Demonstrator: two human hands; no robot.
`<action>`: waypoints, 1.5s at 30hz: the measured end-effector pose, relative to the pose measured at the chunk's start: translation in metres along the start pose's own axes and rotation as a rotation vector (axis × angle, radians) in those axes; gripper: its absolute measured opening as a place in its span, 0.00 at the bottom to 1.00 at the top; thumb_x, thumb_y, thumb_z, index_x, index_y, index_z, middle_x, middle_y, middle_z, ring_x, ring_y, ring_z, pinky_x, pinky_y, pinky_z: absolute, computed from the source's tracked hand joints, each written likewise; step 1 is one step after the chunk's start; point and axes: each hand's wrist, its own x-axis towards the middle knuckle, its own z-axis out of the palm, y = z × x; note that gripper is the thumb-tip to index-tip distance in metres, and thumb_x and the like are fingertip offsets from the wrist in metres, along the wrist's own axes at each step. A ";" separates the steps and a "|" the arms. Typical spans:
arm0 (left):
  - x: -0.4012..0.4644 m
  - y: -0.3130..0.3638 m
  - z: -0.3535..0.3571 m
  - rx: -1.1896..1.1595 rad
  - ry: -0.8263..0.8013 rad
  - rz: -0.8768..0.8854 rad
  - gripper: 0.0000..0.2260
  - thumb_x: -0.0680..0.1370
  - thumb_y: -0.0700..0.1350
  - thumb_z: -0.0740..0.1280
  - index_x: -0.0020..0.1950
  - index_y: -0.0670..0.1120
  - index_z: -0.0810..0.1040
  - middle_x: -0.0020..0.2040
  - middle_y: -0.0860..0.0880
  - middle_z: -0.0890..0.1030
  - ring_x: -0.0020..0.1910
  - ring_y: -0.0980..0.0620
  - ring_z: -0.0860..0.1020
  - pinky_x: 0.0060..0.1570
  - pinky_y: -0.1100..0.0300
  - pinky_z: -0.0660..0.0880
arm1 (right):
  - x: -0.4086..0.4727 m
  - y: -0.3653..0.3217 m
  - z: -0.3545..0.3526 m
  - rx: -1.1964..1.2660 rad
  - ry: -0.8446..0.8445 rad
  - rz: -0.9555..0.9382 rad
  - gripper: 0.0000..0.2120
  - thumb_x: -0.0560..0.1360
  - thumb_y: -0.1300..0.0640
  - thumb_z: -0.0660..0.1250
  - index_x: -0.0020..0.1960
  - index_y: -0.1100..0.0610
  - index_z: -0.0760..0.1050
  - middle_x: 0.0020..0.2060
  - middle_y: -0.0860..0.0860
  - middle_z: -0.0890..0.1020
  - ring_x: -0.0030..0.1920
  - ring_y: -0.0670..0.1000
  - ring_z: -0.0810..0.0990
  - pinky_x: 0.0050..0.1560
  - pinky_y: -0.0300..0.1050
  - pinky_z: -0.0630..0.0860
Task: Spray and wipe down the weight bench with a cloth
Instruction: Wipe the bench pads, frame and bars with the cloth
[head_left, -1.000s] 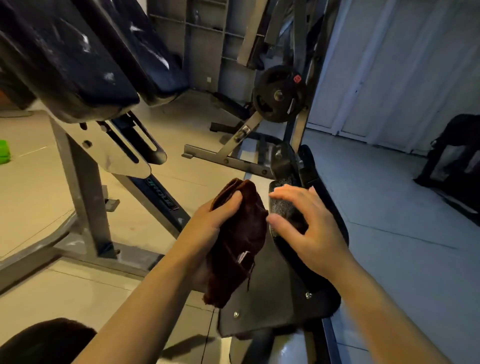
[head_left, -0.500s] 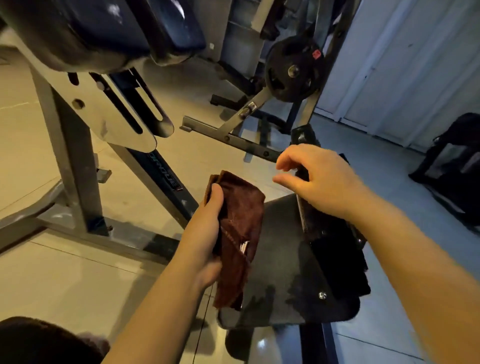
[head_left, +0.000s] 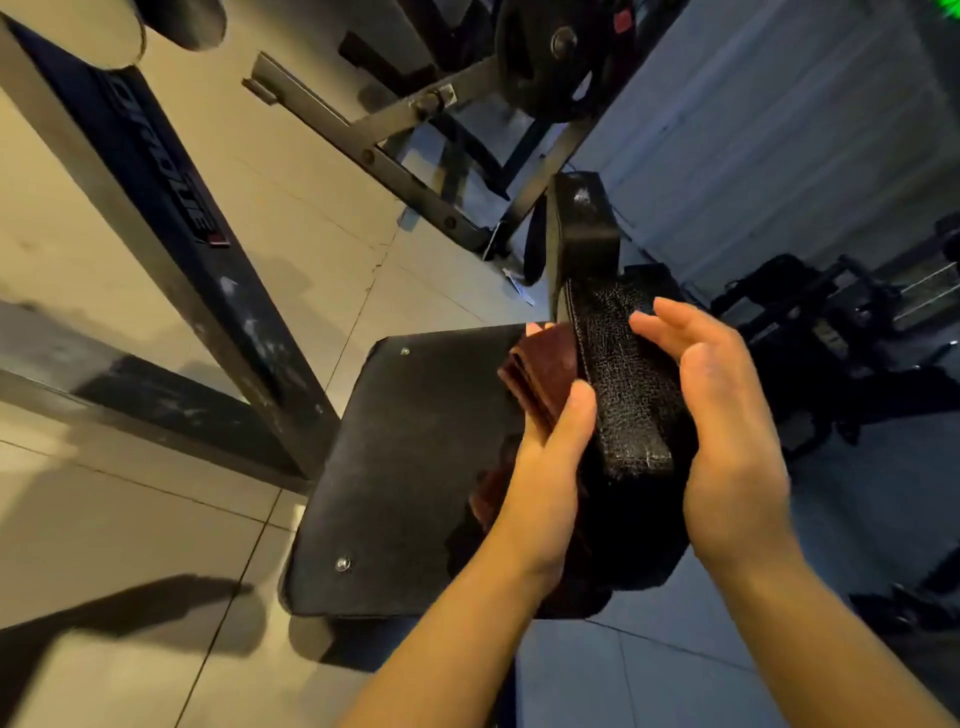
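The left hand (head_left: 545, 467) is holding a dark red cloth (head_left: 545, 369). The thumb (head_left: 579, 410) is lying over the near side of the cloth, and the other fingers are hiding behind it, so only a fingertip is peeking out at the top. The cloth is folded up. It is pressing against the left side of a black pad (head_left: 623, 384) that is standing up on its edge. This pad is part of the weight bench. Its skin is looking cracked and bumpy.

The right hand (head_left: 727, 415) is sitting on the other side of the pad. Its fingers (head_left: 660, 322) are straight and a little spread, with the palm facing the pad. The heel of the hand is looking like it is touching the pad, but the fingertips are staying off it. It is not gripping anything.

Under the hands, a flat black board (head_left: 410, 467) with two shiny bolts is lying level. A dark wet-looking patch is shining on it near the left wrist.

A thick metal bar (head_left: 171, 223) of the bench frame is slanting across the tiled floor (head_left: 104, 519) on the left. Farther back, a round weight plate (head_left: 550, 52) is sitting on a rack. A dark bag (head_left: 810, 332) is lying on the floor to the right.
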 end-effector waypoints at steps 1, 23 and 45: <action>0.015 0.005 -0.001 -0.012 0.008 -0.016 0.25 0.77 0.56 0.66 0.71 0.48 0.69 0.62 0.47 0.80 0.60 0.51 0.79 0.56 0.59 0.78 | 0.000 0.000 0.000 -0.003 0.001 0.002 0.18 0.79 0.51 0.53 0.65 0.51 0.72 0.61 0.45 0.79 0.63 0.40 0.75 0.61 0.33 0.71; 0.030 0.000 -0.005 -0.120 -0.121 -0.066 0.25 0.80 0.61 0.54 0.68 0.45 0.73 0.62 0.45 0.79 0.62 0.48 0.77 0.66 0.53 0.72 | 0.001 -0.006 0.000 -0.044 -0.072 0.051 0.18 0.79 0.48 0.53 0.68 0.47 0.68 0.65 0.45 0.76 0.65 0.42 0.74 0.65 0.43 0.72; 0.041 0.013 -0.004 -0.095 -0.007 -0.191 0.27 0.82 0.60 0.51 0.72 0.44 0.70 0.68 0.42 0.75 0.66 0.43 0.74 0.69 0.47 0.67 | 0.001 -0.010 0.001 -0.101 -0.083 0.061 0.20 0.80 0.51 0.53 0.70 0.52 0.66 0.65 0.50 0.75 0.66 0.44 0.74 0.65 0.43 0.72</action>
